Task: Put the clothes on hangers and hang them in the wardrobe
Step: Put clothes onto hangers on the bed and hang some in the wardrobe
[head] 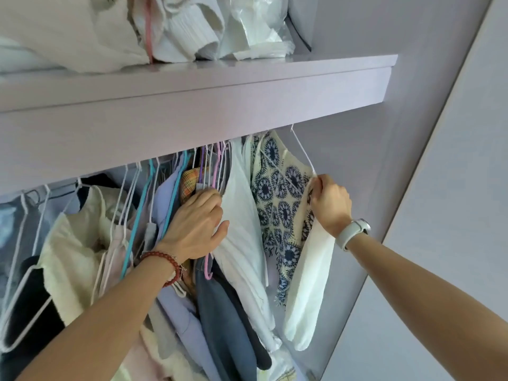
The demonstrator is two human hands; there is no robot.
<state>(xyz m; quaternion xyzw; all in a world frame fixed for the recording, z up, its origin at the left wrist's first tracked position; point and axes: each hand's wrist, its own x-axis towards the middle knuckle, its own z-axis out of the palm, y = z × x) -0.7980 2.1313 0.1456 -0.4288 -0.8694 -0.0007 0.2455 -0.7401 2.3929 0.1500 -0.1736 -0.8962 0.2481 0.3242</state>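
The right hand pinches the shoulder end of a white wire hanger, fingers curled around the wire where it meets a white sleeve that hangs down just below the wrist. The hanger's hook rises to the underside of the shelf, at the right end of the row; the rail itself is hidden behind the shelf's front edge. Between the two hands hang a cream garment with blue floral print and, beside it to the left, a white pleated garment. The left hand lies flat against the packed clothes, fingers straight and pushed in beside the white pleated garment, thumb resting on its fabric; it seems to press the row leftward, though the fingertips are buried in cloth. Left of that hand hang lilac, cream, grey and dark garments on white, teal and pink hangers. A red bead bracelet circles the left wrist, a white watch the right. On top of the shelf sit folded white fabrics and plastic bags. The wardrobe's lilac side wall stands close to the right of the held hanger.
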